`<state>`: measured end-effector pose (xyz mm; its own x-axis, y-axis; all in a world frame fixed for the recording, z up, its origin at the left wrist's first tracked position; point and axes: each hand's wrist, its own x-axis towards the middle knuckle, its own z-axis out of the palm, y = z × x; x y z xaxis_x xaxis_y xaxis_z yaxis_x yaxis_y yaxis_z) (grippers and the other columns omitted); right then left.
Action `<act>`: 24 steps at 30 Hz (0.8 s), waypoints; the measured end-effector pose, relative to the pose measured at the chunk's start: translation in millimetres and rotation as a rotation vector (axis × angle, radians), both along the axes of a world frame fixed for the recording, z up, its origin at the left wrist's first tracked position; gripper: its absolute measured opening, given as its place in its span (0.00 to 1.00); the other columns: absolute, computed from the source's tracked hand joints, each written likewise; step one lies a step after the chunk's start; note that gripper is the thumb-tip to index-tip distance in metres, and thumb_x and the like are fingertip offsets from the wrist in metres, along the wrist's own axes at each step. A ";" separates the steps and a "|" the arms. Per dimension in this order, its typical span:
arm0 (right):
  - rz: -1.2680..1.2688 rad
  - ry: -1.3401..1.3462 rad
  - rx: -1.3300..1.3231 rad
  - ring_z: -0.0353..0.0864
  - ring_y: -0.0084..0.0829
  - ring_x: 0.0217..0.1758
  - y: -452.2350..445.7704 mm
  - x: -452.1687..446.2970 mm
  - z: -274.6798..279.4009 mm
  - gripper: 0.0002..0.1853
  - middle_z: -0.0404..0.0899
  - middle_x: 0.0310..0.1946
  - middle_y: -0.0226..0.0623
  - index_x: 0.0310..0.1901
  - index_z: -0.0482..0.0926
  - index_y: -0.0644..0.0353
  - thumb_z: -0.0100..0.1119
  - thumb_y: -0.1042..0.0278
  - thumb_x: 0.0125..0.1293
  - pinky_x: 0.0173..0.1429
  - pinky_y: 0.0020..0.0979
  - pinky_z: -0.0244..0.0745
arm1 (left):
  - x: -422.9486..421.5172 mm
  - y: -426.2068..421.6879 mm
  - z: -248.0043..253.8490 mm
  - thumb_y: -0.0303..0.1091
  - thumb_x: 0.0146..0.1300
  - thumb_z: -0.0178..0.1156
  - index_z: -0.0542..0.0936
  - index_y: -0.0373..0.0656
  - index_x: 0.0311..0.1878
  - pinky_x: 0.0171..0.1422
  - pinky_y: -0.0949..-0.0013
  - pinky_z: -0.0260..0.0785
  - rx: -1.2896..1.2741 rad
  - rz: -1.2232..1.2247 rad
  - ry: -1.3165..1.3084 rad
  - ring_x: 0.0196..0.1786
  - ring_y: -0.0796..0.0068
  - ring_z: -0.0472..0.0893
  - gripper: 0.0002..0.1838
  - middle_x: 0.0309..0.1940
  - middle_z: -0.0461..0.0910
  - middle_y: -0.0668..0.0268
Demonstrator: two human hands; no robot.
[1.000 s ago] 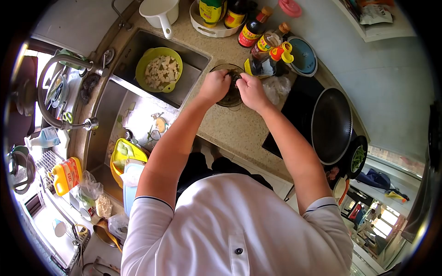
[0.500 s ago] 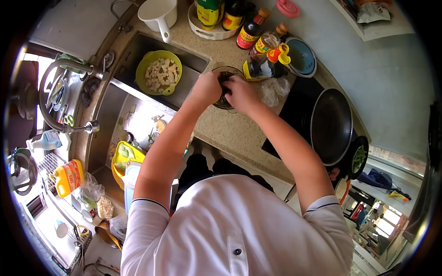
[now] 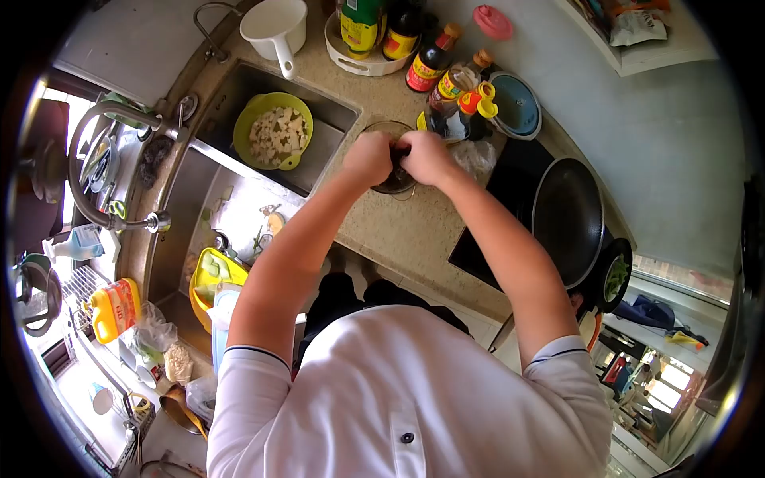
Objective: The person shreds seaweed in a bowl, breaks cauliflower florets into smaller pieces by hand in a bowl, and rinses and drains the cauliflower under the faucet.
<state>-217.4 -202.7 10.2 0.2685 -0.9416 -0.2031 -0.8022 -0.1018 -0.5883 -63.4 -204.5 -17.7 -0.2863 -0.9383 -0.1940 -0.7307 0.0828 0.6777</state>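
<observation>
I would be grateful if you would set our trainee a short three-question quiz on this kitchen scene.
1. Multiple choice: which vessel are the left hand and right hand over?
(a) the white pot
(b) the clear bowl
(c) the blue basin
2. True or false: the green bowl sits in the sink and holds pale pieces.
3. Left or right: in the picture, on which side of both hands is the large pan?

Key:
1. (b), the clear bowl.
2. True.
3. Right.
</observation>
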 end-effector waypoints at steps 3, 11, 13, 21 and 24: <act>0.006 -0.111 -0.004 0.84 0.50 0.43 0.0 -8.1 29.5 0.11 0.84 0.37 0.52 0.38 0.85 0.63 0.64 0.75 0.51 0.48 0.40 0.78 | 16.7 -2.7 44.5 0.27 0.50 0.61 0.84 0.40 0.44 0.49 0.57 0.75 -0.009 -0.093 0.062 0.44 0.48 0.82 0.15 0.38 0.84 0.49; -0.002 0.075 0.053 0.83 0.48 0.46 -11.1 9.5 -25.3 0.12 0.84 0.40 0.48 0.42 0.85 0.58 0.64 0.69 0.55 0.50 0.42 0.78 | 17.5 -17.2 34.8 0.19 0.57 0.53 0.82 0.36 0.52 0.36 0.62 0.79 0.325 -0.040 0.214 0.38 0.57 0.87 0.19 0.41 0.85 0.52; 0.069 0.017 -0.105 0.83 0.49 0.47 -11.5 16.3 -58.9 0.13 0.84 0.41 0.49 0.43 0.84 0.58 0.64 0.68 0.55 0.51 0.44 0.78 | 4.2 -24.3 13.7 0.20 0.60 0.51 0.80 0.35 0.54 0.32 0.61 0.80 0.554 0.021 -0.010 0.36 0.54 0.87 0.19 0.43 0.84 0.50; -0.046 0.007 0.020 0.83 0.49 0.46 -4.8 -0.2 -12.2 0.16 0.84 0.41 0.50 0.43 0.85 0.61 0.69 0.70 0.50 0.50 0.40 0.77 | 15.4 -18.9 4.4 0.22 0.60 0.58 0.82 0.31 0.45 0.29 0.63 0.79 0.274 -0.031 0.033 0.28 0.62 0.86 0.11 0.30 0.85 0.53; -0.064 -0.121 0.094 0.84 0.49 0.46 -7.7 -10.8 2.1 0.17 0.84 0.40 0.51 0.44 0.84 0.63 0.70 0.71 0.50 0.50 0.38 0.77 | 26.3 -12.7 45.1 0.25 0.57 0.63 0.83 0.32 0.40 0.33 0.65 0.77 0.267 0.027 0.262 0.27 0.63 0.84 0.09 0.29 0.85 0.53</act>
